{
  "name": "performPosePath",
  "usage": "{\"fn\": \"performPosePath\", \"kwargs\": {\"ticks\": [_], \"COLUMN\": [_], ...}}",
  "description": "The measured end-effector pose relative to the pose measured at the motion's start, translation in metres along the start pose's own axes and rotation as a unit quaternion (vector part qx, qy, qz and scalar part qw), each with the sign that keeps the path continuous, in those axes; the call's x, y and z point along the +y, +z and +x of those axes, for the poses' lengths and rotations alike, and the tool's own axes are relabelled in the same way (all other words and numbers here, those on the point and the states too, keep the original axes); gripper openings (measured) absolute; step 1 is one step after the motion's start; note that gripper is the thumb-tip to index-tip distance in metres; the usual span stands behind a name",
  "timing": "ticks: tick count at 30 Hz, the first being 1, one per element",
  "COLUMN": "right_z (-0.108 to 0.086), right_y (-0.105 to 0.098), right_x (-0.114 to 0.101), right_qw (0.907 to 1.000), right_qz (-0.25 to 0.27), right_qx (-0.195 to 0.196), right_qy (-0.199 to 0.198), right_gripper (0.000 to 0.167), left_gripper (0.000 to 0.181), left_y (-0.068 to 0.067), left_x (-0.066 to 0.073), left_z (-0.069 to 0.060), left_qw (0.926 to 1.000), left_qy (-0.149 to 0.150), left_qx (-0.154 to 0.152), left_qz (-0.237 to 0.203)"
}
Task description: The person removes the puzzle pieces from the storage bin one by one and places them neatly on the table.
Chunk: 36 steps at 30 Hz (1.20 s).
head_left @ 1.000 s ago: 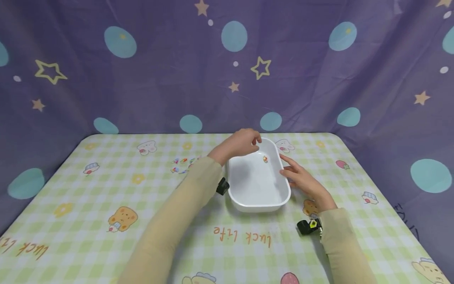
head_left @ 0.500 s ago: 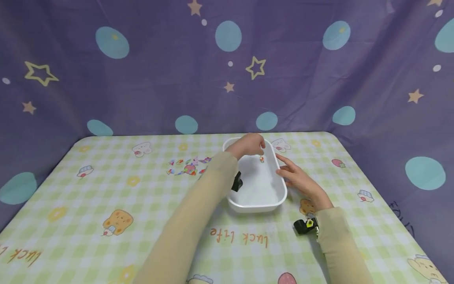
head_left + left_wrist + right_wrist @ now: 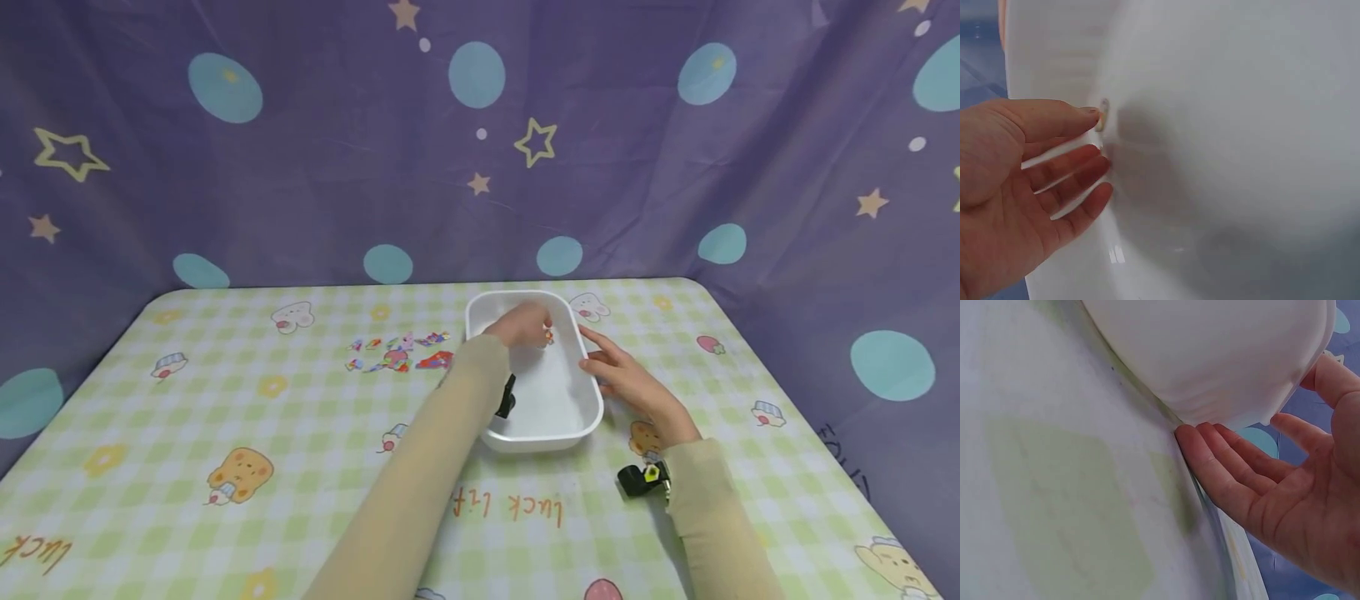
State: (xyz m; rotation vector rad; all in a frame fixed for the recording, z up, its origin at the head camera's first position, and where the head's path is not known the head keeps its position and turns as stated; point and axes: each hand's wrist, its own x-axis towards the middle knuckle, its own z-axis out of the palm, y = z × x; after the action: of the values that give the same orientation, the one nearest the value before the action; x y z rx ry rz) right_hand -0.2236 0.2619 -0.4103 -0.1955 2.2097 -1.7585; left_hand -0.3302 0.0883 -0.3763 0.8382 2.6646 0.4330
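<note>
A white rectangular tray stands on the table in the head view. My left hand reaches down inside it, near the far right part. In the left wrist view the thumb tip of the left hand is at a small flat piece, seen nearly edge-on beside the tray wall. The index finger is mostly hidden behind the thumb, so a firm pinch does not show. My right hand touches the tray's right side from outside. In the right wrist view the right hand's fingers extend against the tray's outside and lower edge.
Several small colourful pieces lie on the checked tablecloth left of the tray, some close to the left sleeve. A purple patterned curtain hangs behind the table. Small black cameras are worn at the wrists.
My left hand has moved from above the tray's far rim down into the tray, to the small piece. The right hand stays at the tray's side. The head view has shifted slightly.
</note>
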Motion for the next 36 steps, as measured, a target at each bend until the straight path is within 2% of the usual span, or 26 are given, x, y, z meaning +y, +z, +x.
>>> {"fn": "performPosePath", "kwargs": {"ticks": [3,6,9,11,18,25,28,36], "right_z": [-0.001,-0.001,0.0,0.0,-0.001,-0.002,-0.002,-0.001], "right_y": [0.0,0.0,0.0,0.0,0.001,0.001,0.001,0.001], "right_x": [0.0,0.0,0.0,0.0,-0.001,0.0,0.0,-0.001], "right_qw": [1.0,1.0,1.0,1.0,1.0,1.0,1.0,1.0], "right_qz": [-0.002,-0.002,-0.004,-0.005,-0.001,0.005,0.004,0.003], "right_qx": [-0.001,-0.002,-0.001,-0.003,-0.003,0.003,0.005,0.0], "right_qy": [0.001,0.001,0.001,0.002,0.002,0.003,0.004,0.001], "right_gripper": [0.064,0.064,0.064,0.063,0.064,0.064,0.064,0.065], "left_gripper": [0.035,0.032,0.024,0.019,0.005,0.021,0.023,0.021], "left_y": [0.001,0.002,0.003,0.004,0.003,0.003,0.003,0.0], "left_x": [-0.001,-0.001,-0.003,-0.004,-0.006,-0.006,-0.007,-0.007], "left_z": [-0.002,-0.003,-0.001,0.0,-0.004,-0.004,-0.006,-0.015], "left_qw": [0.9997,0.9983,0.9952,0.9942,0.9943,0.9911,0.9897,0.989], "left_qy": [0.022,0.037,0.039,0.032,0.018,-0.007,-0.017,-0.002], "left_qx": [-0.004,-0.007,-0.007,-0.01,-0.005,-0.006,0.0,0.002], "left_qz": [0.011,0.045,0.089,0.102,0.105,0.133,0.142,0.148]}}
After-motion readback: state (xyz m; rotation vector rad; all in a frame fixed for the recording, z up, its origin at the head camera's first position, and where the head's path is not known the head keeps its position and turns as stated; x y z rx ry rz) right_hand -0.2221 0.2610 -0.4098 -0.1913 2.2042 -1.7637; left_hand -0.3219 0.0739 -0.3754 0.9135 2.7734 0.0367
